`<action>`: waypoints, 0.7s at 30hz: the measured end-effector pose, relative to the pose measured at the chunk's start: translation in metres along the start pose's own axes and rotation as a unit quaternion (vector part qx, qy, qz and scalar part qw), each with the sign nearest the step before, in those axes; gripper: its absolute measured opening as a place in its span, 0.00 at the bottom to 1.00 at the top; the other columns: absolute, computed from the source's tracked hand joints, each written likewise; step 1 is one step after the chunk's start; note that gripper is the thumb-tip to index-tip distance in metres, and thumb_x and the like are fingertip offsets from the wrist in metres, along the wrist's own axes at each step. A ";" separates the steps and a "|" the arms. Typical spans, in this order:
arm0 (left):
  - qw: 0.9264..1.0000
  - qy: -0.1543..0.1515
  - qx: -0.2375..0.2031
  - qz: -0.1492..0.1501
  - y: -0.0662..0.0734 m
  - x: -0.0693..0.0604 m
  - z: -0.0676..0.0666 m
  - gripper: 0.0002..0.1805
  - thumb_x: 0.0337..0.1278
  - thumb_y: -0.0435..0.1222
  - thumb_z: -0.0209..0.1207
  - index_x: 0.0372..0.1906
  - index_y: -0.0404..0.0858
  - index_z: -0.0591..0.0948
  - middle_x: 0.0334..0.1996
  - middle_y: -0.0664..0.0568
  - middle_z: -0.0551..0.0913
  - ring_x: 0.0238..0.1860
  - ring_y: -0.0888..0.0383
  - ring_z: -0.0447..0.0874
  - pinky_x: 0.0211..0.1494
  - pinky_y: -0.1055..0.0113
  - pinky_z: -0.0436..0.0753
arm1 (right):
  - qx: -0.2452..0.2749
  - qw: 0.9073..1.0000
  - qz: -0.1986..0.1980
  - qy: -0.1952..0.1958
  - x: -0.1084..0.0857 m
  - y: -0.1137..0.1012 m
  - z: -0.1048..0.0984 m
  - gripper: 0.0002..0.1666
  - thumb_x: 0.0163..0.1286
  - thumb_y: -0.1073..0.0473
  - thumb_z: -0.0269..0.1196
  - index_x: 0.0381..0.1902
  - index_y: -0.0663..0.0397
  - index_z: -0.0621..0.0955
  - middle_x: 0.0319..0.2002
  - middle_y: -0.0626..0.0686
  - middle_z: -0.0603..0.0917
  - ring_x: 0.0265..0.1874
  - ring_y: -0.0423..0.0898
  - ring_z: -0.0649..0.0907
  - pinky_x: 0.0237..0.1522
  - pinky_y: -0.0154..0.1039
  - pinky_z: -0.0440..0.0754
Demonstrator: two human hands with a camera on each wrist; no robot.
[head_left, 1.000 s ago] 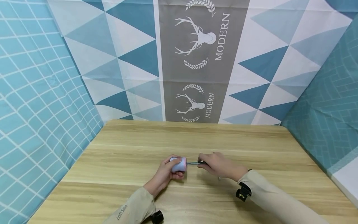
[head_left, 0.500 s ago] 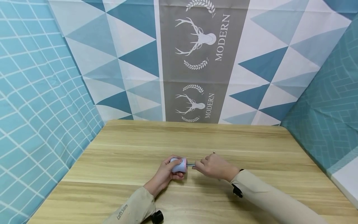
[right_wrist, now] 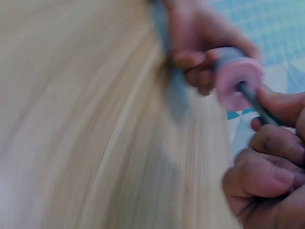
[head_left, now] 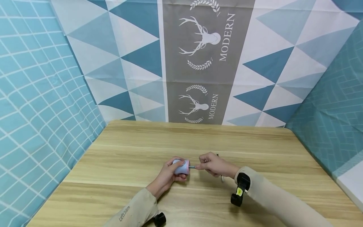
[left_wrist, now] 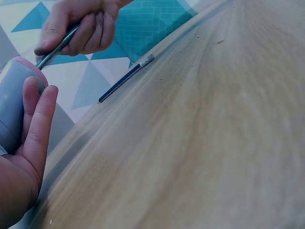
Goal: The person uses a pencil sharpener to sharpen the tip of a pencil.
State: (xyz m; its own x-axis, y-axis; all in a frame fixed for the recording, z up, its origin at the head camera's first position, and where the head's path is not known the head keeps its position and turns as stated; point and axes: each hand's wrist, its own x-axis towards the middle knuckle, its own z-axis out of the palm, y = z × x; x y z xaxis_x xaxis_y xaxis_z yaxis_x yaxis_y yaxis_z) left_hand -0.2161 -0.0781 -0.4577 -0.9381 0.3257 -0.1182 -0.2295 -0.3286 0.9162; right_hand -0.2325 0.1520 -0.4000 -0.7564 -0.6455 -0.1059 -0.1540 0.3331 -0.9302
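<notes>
The left hand (head_left: 167, 176) grips a pale blue cylindrical device (head_left: 181, 167) with a pink end, lying sideways. A dark, shiny pencil (right_wrist: 257, 105) enters the hole in the pink end (right_wrist: 224, 88). Its other part is pinched between thumb and curled fingers of the right hand (head_left: 216, 164). In the left wrist view the device (left_wrist: 12, 105) stands at the left edge, and the right hand (left_wrist: 81, 26) holds the pencil (left_wrist: 59, 46) at the top.
A second pencil (left_wrist: 125, 80), dark with a silvery end, lies on the wooden table (head_left: 136, 138) beyond the hands. It shows partly behind the right hand in the head view. Patterned cloths (head_left: 136, 56) hang behind and at both sides.
The right hand has rolled over and its grip on the pencil has shifted, so the second pencil shows more behind it. The left hand and the device have hardly moved.
</notes>
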 end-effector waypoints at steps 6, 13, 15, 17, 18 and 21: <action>1.000 -0.009 -0.002 0.004 0.002 -0.002 0.001 0.06 0.66 0.34 0.58 0.44 0.40 0.81 0.34 0.40 0.78 0.19 0.61 0.83 0.29 0.63 0.89 | 0.137 0.980 0.142 -0.032 0.005 -0.001 -0.006 0.20 0.73 0.58 0.60 0.23 0.51 0.66 0.08 0.42 0.54 0.07 0.36 0.51 0.08 0.30 0.49; 1.000 -0.015 -0.008 0.003 0.001 -0.003 0.001 0.08 0.67 0.36 0.57 0.46 0.39 0.80 0.35 0.40 0.78 0.20 0.61 0.83 0.30 0.64 0.89 | -0.057 0.998 -0.002 0.017 -0.004 -0.004 -0.002 0.21 0.72 0.54 0.64 0.22 0.52 0.67 0.11 0.41 0.60 0.10 0.36 0.56 0.12 0.30 0.55; 1.000 -0.015 -0.012 0.002 0.000 -0.002 0.001 0.08 0.68 0.36 0.57 0.46 0.39 0.80 0.35 0.40 0.77 0.20 0.61 0.83 0.30 0.64 0.89 | -0.214 0.969 -0.116 0.037 -0.008 -0.004 0.000 0.17 0.70 0.55 0.65 0.25 0.50 0.71 0.14 0.40 0.66 0.12 0.34 0.61 0.13 0.28 0.61; 1.000 -0.017 -0.014 0.001 0.001 -0.002 0.001 0.08 0.68 0.36 0.56 0.47 0.39 0.79 0.35 0.40 0.77 0.20 0.61 0.82 0.30 0.64 0.89 | -0.381 0.893 -0.230 0.070 -0.011 -0.002 0.000 0.13 0.68 0.59 0.67 0.29 0.51 0.73 0.18 0.40 0.72 0.14 0.32 0.67 0.15 0.26 0.66; 1.000 -0.018 -0.014 0.002 0.001 -0.002 0.001 0.09 0.68 0.36 0.56 0.48 0.38 0.79 0.35 0.40 0.77 0.20 0.62 0.82 0.30 0.65 0.89 | -0.452 0.843 -0.278 0.085 -0.012 -0.001 0.000 0.11 0.67 0.60 0.67 0.31 0.51 0.74 0.21 0.40 0.75 0.16 0.32 0.70 0.17 0.25 0.69; 1.000 -0.017 -0.014 0.004 0.002 -0.001 0.000 0.10 0.68 0.36 0.56 0.49 0.37 0.78 0.37 0.39 0.78 0.20 0.62 0.82 0.30 0.65 0.89 | -0.588 0.710 -0.369 0.119 -0.013 0.003 -0.002 0.07 0.73 0.59 0.61 0.35 0.53 0.74 0.26 0.43 0.76 0.19 0.34 0.73 0.18 0.24 0.71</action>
State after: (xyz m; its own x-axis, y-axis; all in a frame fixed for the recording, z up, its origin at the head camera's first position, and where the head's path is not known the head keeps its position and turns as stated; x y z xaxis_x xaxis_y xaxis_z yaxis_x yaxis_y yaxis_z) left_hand -0.2158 -0.0793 -0.4558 -0.9306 0.3525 -0.0982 -0.2302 -0.3554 0.9059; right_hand -0.2243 0.1633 -0.4002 -0.2580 -0.8549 0.4501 -0.8823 0.3983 0.2509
